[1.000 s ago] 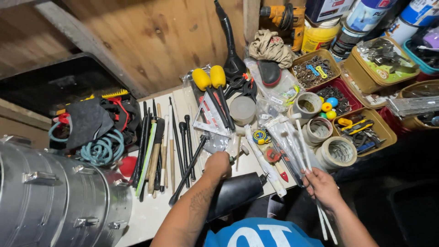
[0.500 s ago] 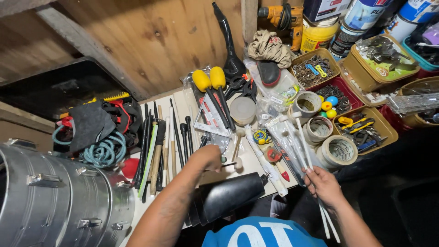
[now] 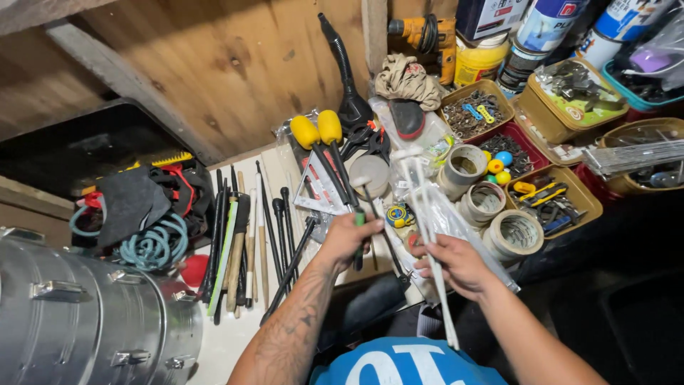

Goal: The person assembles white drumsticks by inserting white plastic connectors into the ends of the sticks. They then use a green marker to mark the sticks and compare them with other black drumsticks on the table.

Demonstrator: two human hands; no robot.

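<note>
My left hand (image 3: 349, 239) is closed around the shaft of a small mallet-like tool with a pale round head (image 3: 368, 175) and a green mark near my fingers. My right hand (image 3: 456, 265) grips a bundle of long white plastic ties (image 3: 427, 214) that runs from above the hand to below it. Two tools with yellow ball handles (image 3: 318, 130) lie just beyond my left hand on the pale workbench (image 3: 221, 342). A yellow tape measure (image 3: 399, 215) sits between my hands.
A row of long dark rods and wooden-handled tools (image 3: 246, 242) lies to the left. Tape rolls (image 3: 514, 234) stand right of my hands, with trays of small hardware (image 3: 477, 114) and cans behind. A metal drum (image 3: 78, 321) fills the lower left; coiled teal hose (image 3: 149, 246) beside it.
My left hand has picked the small mallet-like tool off the bench and lifted it. My right hand has raised the white ties up and to the left, towards the left hand.
</note>
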